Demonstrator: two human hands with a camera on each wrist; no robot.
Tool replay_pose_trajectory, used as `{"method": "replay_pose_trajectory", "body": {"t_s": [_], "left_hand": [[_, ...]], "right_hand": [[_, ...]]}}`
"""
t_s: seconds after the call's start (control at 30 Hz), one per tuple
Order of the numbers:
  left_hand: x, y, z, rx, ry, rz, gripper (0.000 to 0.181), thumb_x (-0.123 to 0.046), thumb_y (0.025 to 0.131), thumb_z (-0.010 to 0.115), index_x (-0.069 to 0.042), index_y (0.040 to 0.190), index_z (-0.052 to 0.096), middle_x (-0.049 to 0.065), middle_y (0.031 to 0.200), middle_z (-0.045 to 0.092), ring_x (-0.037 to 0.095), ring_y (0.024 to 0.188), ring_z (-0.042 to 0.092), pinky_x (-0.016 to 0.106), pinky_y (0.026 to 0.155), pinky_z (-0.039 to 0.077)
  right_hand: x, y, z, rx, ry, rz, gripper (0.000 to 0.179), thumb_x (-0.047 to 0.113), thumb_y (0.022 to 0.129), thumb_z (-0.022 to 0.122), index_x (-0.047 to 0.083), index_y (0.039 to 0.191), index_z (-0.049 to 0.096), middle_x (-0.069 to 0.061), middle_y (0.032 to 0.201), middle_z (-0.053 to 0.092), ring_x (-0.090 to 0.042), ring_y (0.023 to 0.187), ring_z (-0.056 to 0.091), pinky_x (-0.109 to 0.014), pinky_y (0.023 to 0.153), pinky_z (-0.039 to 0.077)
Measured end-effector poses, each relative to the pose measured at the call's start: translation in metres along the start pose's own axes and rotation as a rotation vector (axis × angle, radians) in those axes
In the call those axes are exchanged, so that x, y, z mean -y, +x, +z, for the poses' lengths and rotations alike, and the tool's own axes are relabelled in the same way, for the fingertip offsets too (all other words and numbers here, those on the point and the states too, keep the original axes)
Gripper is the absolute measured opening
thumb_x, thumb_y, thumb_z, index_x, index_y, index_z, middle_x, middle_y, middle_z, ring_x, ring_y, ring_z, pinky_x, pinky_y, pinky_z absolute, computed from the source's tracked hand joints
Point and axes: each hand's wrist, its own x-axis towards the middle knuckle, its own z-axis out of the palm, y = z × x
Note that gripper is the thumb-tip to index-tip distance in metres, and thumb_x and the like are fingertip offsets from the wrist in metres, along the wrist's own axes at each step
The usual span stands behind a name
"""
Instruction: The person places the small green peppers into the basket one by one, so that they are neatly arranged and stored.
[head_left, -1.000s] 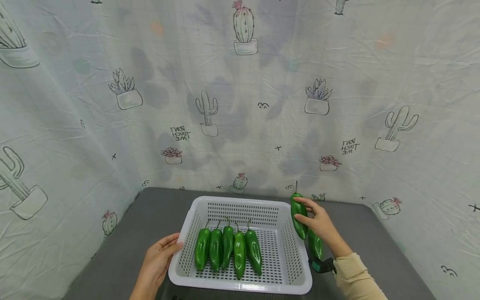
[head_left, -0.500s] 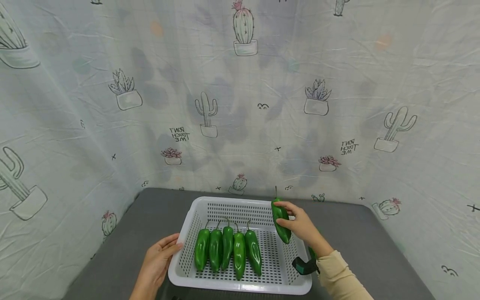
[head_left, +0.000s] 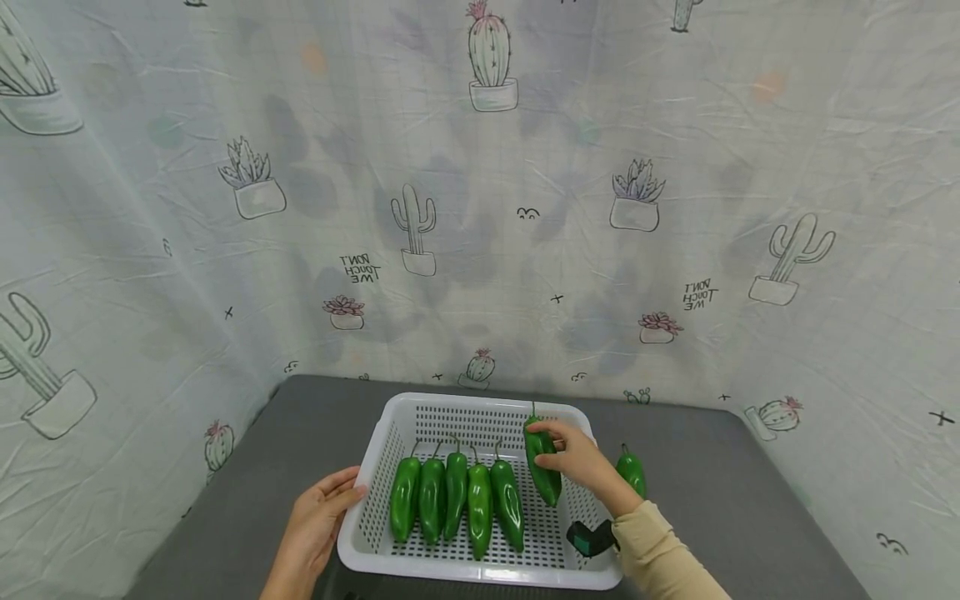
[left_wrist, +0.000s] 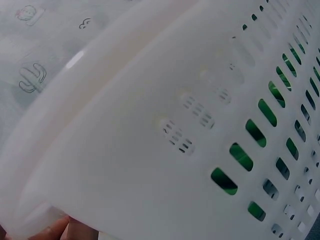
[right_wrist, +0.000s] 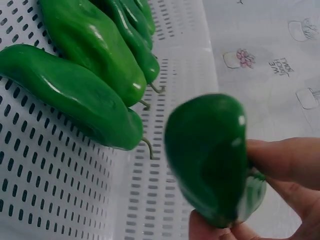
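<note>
A white perforated plastic basket [head_left: 420, 565] holds several green peppers [head_left: 456, 496] lined up side by side, stems pointing to the far side. My right hand [head_left: 576, 458] pinches another green pepper [head_left: 543, 467] between thumb and fingers, over the basket's right part, stem up. In the right wrist view that held pepper [right_wrist: 206, 155] is seen from its tip end, apart from the row. My left hand [head_left: 315, 521] grips the basket's left rim, thumb on top; the left wrist view shows its fingers [left_wrist: 55, 227] at the rim, mostly hidden by the basket wall.
One more green pepper [head_left: 632, 471] lies on the grey table [head_left: 720, 500] to the right of the basket, partly hidden by the right forearm. A dark wrist strap [head_left: 590, 537] overlaps the basket's right side. A cactus-print curtain [head_left: 480, 250] closes off the back and sides.
My right hand has carried the pepper leftward from beyond the basket's right rim to over its inside, and lower. The pepper on the table shows more at its stem end. The left hand stays put.
</note>
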Motion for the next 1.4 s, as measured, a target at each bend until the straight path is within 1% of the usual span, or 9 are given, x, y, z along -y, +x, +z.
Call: {"method": "replay_pose_trajectory", "body": {"t_s": [0.1, 0.27, 0.5, 0.63, 0.73, 0.9, 1.1, 1.23, 1.4], "left_hand": [[0.001, 0.000, 0.000, 0.002, -0.001, 0.001, 0.059, -0.009, 0.089, 0.065, 0.008, 0.139, 0.038, -0.002, 0.104, 0.063, 0.007, 0.088, 0.063, 0.025, 0.076, 0.053], [0.001, 0.000, 0.000, -0.005, -0.003, -0.001, 0.057, -0.007, 0.090, 0.064, 0.008, 0.139, 0.039, -0.002, 0.104, 0.064, 0.007, 0.087, 0.064, 0.025, 0.076, 0.053], [0.000, 0.000, 0.001, 0.000, -0.005, 0.012, 0.058, -0.007, 0.089, 0.064, 0.009, 0.138, 0.038, -0.002, 0.103, 0.064, 0.007, 0.088, 0.064, 0.025, 0.076, 0.054], [-0.001, 0.000, 0.001, -0.007, -0.009, 0.018, 0.057, -0.004, 0.089, 0.064, 0.009, 0.138, 0.039, -0.002, 0.103, 0.064, 0.006, 0.087, 0.064, 0.023, 0.076, 0.053], [0.000, 0.001, 0.002, -0.004, -0.011, 0.027, 0.058, -0.004, 0.088, 0.064, 0.011, 0.138, 0.038, -0.002, 0.103, 0.065, 0.005, 0.087, 0.063, 0.022, 0.075, 0.053], [0.000, 0.002, 0.001, -0.001, -0.015, 0.030, 0.059, -0.005, 0.089, 0.064, 0.011, 0.138, 0.037, -0.002, 0.102, 0.065, 0.006, 0.086, 0.064, 0.023, 0.075, 0.053], [0.000, 0.002, 0.001, 0.000, -0.011, 0.024, 0.058, -0.005, 0.089, 0.064, 0.010, 0.138, 0.037, -0.002, 0.101, 0.065, 0.005, 0.086, 0.064, 0.023, 0.075, 0.053], [0.000, 0.002, 0.001, 0.000, -0.012, 0.026, 0.059, -0.005, 0.089, 0.065, 0.011, 0.138, 0.037, -0.003, 0.102, 0.065, 0.004, 0.085, 0.064, 0.022, 0.075, 0.053], [0.001, 0.002, 0.001, -0.001, -0.013, 0.029, 0.059, -0.004, 0.089, 0.065, 0.011, 0.138, 0.037, -0.003, 0.102, 0.065, 0.004, 0.085, 0.063, 0.021, 0.074, 0.052]], "right_hand": [[-0.001, 0.001, 0.005, 0.028, -0.025, -0.012, 0.042, 0.003, 0.082, 0.070, 0.010, 0.123, 0.062, -0.017, 0.124, 0.057, -0.041, 0.107, 0.057, -0.043, 0.072, 0.054], [-0.004, 0.001, 0.012, 0.058, -0.057, -0.017, 0.041, -0.001, 0.077, 0.070, 0.007, 0.117, 0.064, -0.020, 0.117, 0.059, -0.036, 0.098, 0.059, -0.039, 0.066, 0.054], [-0.004, 0.001, 0.018, 0.079, -0.164, 0.000, 0.040, 0.000, 0.075, 0.073, 0.009, 0.113, 0.067, -0.022, 0.123, 0.057, -0.041, 0.107, 0.055, -0.039, 0.068, 0.053], [-0.004, 0.001, 0.019, 0.101, -0.210, 0.013, 0.041, 0.000, 0.074, 0.074, 0.009, 0.113, 0.067, -0.023, 0.115, 0.060, -0.030, 0.091, 0.060, -0.037, 0.063, 0.052], [-0.006, 0.002, 0.020, 0.113, -0.233, 0.027, 0.041, 0.001, 0.073, 0.075, 0.010, 0.112, 0.067, -0.022, 0.109, 0.061, -0.023, 0.082, 0.059, -0.034, 0.060, 0.051], [-0.009, 0.003, 0.022, 0.129, -0.248, 0.030, 0.040, 0.000, 0.072, 0.076, 0.010, 0.110, 0.068, -0.020, 0.112, 0.061, -0.023, 0.084, 0.057, -0.034, 0.061, 0.050], [-0.009, 0.002, 0.023, 0.166, -0.233, 0.047, 0.041, -0.002, 0.072, 0.075, 0.008, 0.111, 0.067, -0.019, 0.104, 0.061, -0.020, 0.074, 0.055, -0.033, 0.057, 0.049], [-0.008, 0.001, 0.024, 0.213, -0.205, 0.064, 0.043, -0.002, 0.073, 0.073, 0.006, 0.115, 0.065, -0.019, 0.102, 0.061, -0.020, 0.076, 0.058, -0.034, 0.057, 0.051], [-0.010, 0.000, 0.025, 0.237, -0.203, 0.076, 0.045, -0.002, 0.073, 0.073, 0.007, 0.117, 0.064, -0.017, 0.098, 0.061, -0.020, 0.077, 0.059, -0.033, 0.057, 0.052]]}}
